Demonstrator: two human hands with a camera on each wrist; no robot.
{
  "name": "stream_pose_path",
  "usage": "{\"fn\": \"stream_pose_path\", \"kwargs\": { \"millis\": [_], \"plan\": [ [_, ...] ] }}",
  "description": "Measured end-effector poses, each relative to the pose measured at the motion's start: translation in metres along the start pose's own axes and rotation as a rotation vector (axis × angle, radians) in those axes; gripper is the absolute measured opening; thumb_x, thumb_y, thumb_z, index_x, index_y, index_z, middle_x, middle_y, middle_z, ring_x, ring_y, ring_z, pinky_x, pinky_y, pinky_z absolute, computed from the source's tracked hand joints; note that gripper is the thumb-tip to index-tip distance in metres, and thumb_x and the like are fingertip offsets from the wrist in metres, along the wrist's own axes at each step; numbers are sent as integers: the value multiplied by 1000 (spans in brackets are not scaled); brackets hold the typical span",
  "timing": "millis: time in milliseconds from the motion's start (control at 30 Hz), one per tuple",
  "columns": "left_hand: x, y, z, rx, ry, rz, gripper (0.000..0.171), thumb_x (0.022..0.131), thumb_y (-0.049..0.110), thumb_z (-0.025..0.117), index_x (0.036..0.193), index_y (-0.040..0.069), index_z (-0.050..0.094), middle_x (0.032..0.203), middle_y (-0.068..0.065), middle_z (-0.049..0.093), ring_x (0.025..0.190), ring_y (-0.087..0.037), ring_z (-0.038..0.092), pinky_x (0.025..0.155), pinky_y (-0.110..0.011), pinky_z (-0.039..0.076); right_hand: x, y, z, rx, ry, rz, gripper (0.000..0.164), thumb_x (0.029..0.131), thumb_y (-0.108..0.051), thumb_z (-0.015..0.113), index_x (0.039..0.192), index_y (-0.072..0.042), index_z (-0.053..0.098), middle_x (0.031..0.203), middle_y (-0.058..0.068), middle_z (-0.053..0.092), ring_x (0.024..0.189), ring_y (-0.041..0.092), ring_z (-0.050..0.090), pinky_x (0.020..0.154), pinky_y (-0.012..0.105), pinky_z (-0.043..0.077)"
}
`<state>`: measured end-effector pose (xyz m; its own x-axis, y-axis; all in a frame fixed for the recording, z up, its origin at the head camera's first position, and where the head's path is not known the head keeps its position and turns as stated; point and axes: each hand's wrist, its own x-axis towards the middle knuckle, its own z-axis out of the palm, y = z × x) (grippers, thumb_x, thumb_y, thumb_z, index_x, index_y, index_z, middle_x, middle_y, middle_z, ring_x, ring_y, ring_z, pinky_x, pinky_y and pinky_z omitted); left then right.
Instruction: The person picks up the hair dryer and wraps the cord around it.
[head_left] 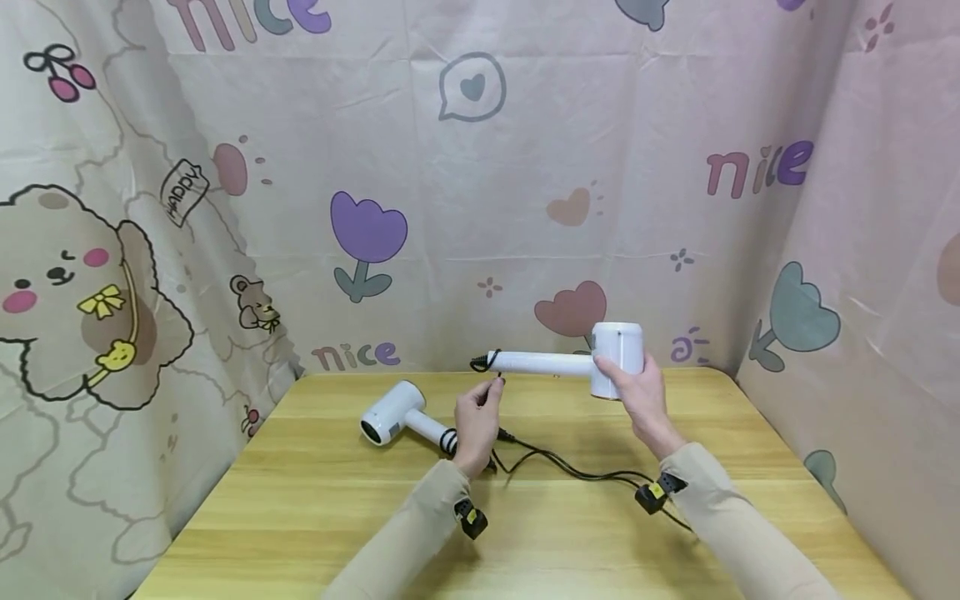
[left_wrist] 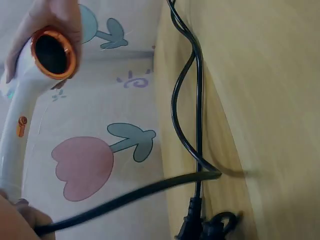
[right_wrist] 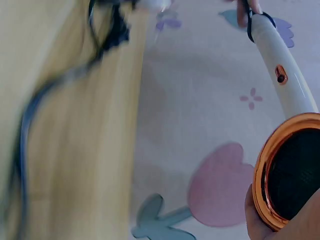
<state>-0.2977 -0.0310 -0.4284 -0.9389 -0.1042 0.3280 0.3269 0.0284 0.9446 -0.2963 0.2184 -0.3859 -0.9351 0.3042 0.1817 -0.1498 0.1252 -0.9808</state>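
My right hand (head_left: 647,407) grips a white hair dryer (head_left: 543,363) by its barrel, holding it above the table with the handle pointing left. Its copper-coloured ring (right_wrist: 265,175) shows at one end of the barrel in the right wrist view. A black cord (left_wrist: 125,199) comes off the handle's end and loops once around it. Just below that end, my left hand (head_left: 476,423) pinches the cord between thumb and fingers. A second white hair dryer (head_left: 393,413) lies on the table to the left, its cord wound around its handle, partly hidden behind my left hand.
Black cords (head_left: 573,471) run across the wooden table (head_left: 570,550) toward my right forearm. A black plug (head_left: 506,435) lies beside my left hand. Behind the table hangs a printed curtain (head_left: 480,200), with more of it along both sides.
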Motion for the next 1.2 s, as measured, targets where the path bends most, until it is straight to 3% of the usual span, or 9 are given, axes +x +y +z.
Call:
{"fn": "stream_pose_path", "kwargs": {
  "millis": [133, 233, 433, 633, 767, 833, 933, 1067, 1200],
  "plan": [
    [2, 4, -4, 227, -51, 156, 22, 97, 25, 62, 106, 9, 75, 62, 2, 52, 50, -9, 38, 47, -20, 32, 5, -6, -9, -98, 22, -77, 76, 83, -31, 79, 141, -4, 39, 124, 20, 55, 100, 25, 59, 74, 28, 58],
    [7, 11, -7, 379, -95, 308, 16, 94, 19, 66, 95, 6, 75, 58, 1, 50, 48, -7, 38, 45, -19, 31, 9, -12, -19, -183, 17, -121, 76, 81, -33, 81, 139, -4, 41, 120, 20, 56, 98, 27, 59, 72, 30, 58],
    [24, 28, -15, 652, -227, 625, 9, 86, 16, 76, 90, 8, 74, 68, 3, 57, 56, -4, 42, 50, -17, 35, 19, -20, -36, -249, -81, -203, 75, 82, -37, 80, 138, -6, 42, 115, 22, 57, 93, 28, 60, 69, 35, 60],
    [39, 37, -22, 744, -351, 795, 13, 84, 19, 77, 94, 11, 74, 84, 3, 66, 69, -6, 57, 60, -18, 46, 30, -20, -51, -279, -173, -192, 73, 84, -32, 78, 140, -7, 41, 116, 26, 56, 94, 29, 61, 69, 38, 60],
    [47, 35, -23, 703, -356, 806, 11, 85, 17, 76, 94, 11, 76, 81, 3, 64, 66, -5, 52, 57, -18, 44, 32, -13, -60, -316, -221, -142, 73, 85, -31, 77, 140, -2, 40, 118, 29, 56, 89, 25, 63, 70, 37, 60],
    [50, 32, -21, 665, -349, 766, 11, 86, 17, 75, 95, 11, 77, 79, 4, 62, 63, -4, 47, 54, -17, 40, 33, -9, -62, -307, -247, -110, 73, 86, -31, 75, 140, 1, 38, 119, 30, 56, 87, 22, 64, 71, 37, 60],
    [54, 28, -19, 590, -340, 664, 13, 88, 19, 73, 96, 11, 78, 77, 4, 61, 59, -4, 42, 51, -17, 35, 35, 0, -65, -246, -278, -59, 74, 88, -33, 72, 141, 4, 35, 118, 25, 57, 86, 17, 64, 73, 36, 59],
    [58, 23, -16, 488, -357, 487, 18, 91, 24, 70, 101, 13, 78, 72, 3, 58, 58, -8, 41, 50, -19, 34, 38, 10, -66, -87, -329, 26, 68, 93, -30, 67, 141, 4, 33, 106, 7, 61, 85, 13, 64, 75, 34, 58],
    [62, 21, -12, 468, -375, 328, 21, 94, 28, 66, 108, 16, 77, 77, 1, 62, 60, -11, 43, 53, -21, 37, 38, 16, -65, 55, -355, 104, 61, 94, -28, 64, 138, 1, 34, 96, -7, 64, 84, 11, 67, 76, 32, 59]
  ]
}}
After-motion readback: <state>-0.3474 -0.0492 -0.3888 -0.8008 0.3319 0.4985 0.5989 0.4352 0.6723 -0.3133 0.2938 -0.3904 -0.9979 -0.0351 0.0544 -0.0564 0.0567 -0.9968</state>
